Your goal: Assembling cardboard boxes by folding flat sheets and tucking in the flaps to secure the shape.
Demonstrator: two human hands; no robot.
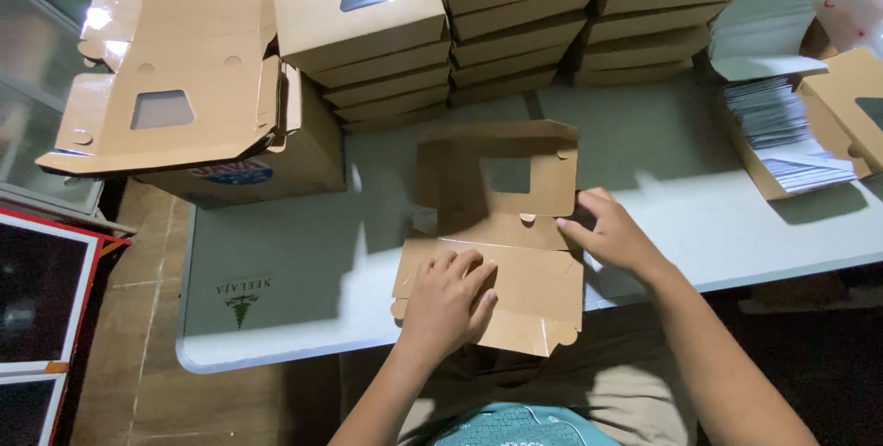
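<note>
Brown windowed carton blank (497,225), half-folded, under both flat open grips (448,303), nothing grasped.

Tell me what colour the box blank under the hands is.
Plain kraft brown, with a window cutout; the box blank shows in the head view.

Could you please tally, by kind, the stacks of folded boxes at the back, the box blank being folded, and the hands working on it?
Stacks of folded boxes: 3
Box blank being folded: 1
Hands, left hand and right hand: 2
Total: 6
</note>
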